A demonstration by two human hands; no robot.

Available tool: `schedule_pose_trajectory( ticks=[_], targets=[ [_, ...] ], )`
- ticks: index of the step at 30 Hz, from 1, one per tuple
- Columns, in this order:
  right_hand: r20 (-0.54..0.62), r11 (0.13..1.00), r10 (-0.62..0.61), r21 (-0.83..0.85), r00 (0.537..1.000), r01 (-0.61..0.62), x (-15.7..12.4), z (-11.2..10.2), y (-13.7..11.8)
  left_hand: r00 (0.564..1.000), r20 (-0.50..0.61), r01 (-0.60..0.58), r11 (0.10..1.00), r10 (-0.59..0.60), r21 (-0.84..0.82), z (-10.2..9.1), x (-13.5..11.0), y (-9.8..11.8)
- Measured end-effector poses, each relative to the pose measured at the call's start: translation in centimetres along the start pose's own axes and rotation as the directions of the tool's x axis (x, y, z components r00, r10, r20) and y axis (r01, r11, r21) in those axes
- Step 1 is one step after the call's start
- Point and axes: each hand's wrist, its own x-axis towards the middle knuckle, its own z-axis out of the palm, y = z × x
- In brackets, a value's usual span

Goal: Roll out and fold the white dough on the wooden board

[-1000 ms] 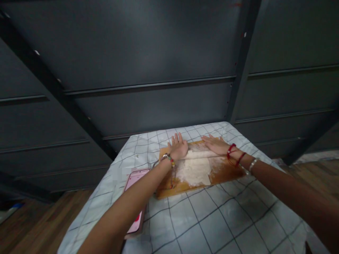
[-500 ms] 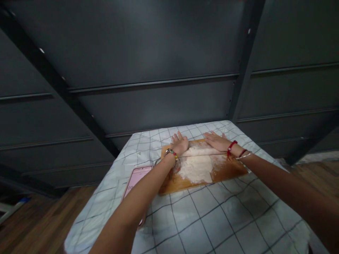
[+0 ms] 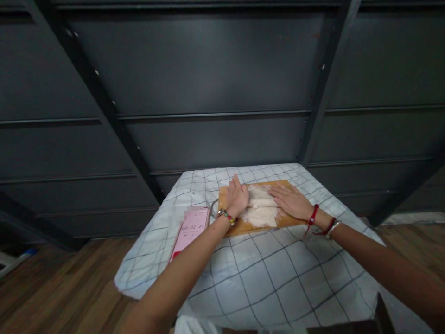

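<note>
Flat dough (image 3: 260, 217), pale and dusted with flour, lies on a wooden board (image 3: 290, 221). Across it runs a pale, floury cylinder (image 3: 263, 202), seemingly a rolling pin, between my two hands. My left hand (image 3: 238, 196) rests with its palm over the left end, fingers stretched away from me. Over the right end lies my right hand (image 3: 292, 201), flat, its fingers pointing inward to the left. Both hands hide the cylinder's ends.
A phone (image 3: 191, 229) showing a running timer lies left of the board, partly behind my left forearm. A metal ring (image 3: 213, 208) sits at the board's left edge. The checked cloth (image 3: 264, 269) covers the table; a dark panelled wall (image 3: 215, 144) stands behind.
Both hands and the cylinder have come toward me over the board. My right hand's fingers have turned inward. The view has shifted, and more of the phone shows.
</note>
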Motion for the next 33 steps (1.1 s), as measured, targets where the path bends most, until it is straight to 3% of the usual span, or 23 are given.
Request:
schedule_pose_trajectory(
  ticks=[8,13,18,22,28,33],
  targets=[
    [-0.05,0.998,-0.036,-0.058,0.998,0.033,-1.9,-0.1,-1.2,0.994,0.054,-0.1,0.995,0.1,-0.002,-1.0,-2.8,-0.4],
    [-0.036,0.993,-0.107,0.047,0.994,0.109,-1.1,0.0,-0.3,0.977,0.209,-0.05,0.998,0.041,0.039,-2.1,-1.5,-0.4],
    [-0.156,0.978,-0.155,0.113,0.976,0.173,-1.2,0.3,-0.5,0.979,0.14,-0.169,0.973,0.148,0.154,-1.6,0.0,0.1],
    [-0.207,0.977,-0.128,0.14,0.97,0.159,-2.1,0.4,-1.0,0.958,0.184,-0.26,0.935,0.219,0.242,-0.9,-1.1,-0.3],
    [-0.131,0.972,-0.017,0.231,0.991,0.047,-1.3,-1.5,-1.2,0.955,0.189,-0.272,0.928,0.228,0.254,-0.7,-3.7,-1.2],
    [0.093,0.99,0.138,0.018,0.986,-0.14,2.2,-1.4,-0.1,0.971,0.191,-0.188,0.955,0.145,0.23,-0.4,-0.8,-0.9]
  ],
)
